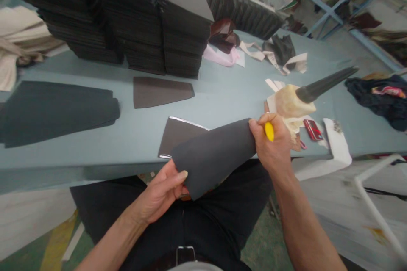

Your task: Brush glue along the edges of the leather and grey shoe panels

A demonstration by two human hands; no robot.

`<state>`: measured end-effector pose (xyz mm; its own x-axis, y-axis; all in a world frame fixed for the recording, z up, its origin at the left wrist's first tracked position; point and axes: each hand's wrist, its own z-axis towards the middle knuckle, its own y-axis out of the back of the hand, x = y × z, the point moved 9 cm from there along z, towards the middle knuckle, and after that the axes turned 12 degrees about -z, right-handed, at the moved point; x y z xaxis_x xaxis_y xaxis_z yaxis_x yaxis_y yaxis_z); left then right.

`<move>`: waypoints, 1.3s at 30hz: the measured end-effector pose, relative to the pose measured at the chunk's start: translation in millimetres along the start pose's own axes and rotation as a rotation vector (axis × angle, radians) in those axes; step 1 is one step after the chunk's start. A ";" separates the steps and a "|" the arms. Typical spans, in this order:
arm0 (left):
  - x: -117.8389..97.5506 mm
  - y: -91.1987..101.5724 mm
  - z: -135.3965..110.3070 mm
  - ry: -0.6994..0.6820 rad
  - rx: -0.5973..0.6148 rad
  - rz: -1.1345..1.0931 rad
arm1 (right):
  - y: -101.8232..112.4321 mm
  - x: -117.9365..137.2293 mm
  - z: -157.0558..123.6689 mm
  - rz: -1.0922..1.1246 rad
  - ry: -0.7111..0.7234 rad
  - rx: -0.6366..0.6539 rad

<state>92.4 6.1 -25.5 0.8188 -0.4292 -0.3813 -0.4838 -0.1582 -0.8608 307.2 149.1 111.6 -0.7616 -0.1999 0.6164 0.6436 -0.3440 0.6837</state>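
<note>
A dark grey tapered panel [214, 154], like a cut piece of fabric or thin sheet, is stretched between my hands at the table's front edge. My left hand [167, 184] pinches its wide lower-left end, thumb on top and fingers beneath. At the narrow right end, my right hand [273, 144] is closed on the panel's edge. A yellow rounded end of a tool [269, 131] sticks out of that same hand; the rest of it is hidden. Partly under the held panel lies a dark template [179, 133] with shiny pale edges. A smaller brown-grey panel [162, 93] lies flat behind it.
Tall stacks of dark panels [184, 29] stand at the back of the blue-green table [235, 93]. More dark panels [60, 112] lie at left. To the right are a cream block [288, 101] with a long dark handle-like piece [327, 84], a red packet [313, 130] and cloth scraps [270, 57].
</note>
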 end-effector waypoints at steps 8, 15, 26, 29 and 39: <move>2.9 6.6 8.3 -0.021 -0.179 0.140 | -10.0 -26.1 -16.5 0.025 -0.102 0.075; 6.0 4.3 12.2 0.048 -0.243 0.085 | -4.8 -39.6 -21.9 0.063 -0.133 0.073; 6.9 7.4 22.4 -0.014 -0.316 -0.036 | 27.4 5.4 -32.5 0.140 -0.051 -0.015; 9.9 2.1 22.9 0.000 -0.297 -0.059 | 27.1 14.4 -35.6 0.167 -0.030 -0.031; 11.4 10.3 8.3 -0.011 -0.289 0.290 | 11.8 15.4 -42.6 0.150 -0.010 0.006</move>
<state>99.2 6.9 -41.5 0.6379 -0.4836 -0.5994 -0.7610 -0.2762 -0.5870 299.8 102.9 112.5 -0.6562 -0.2390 0.7158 0.7505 -0.3058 0.5859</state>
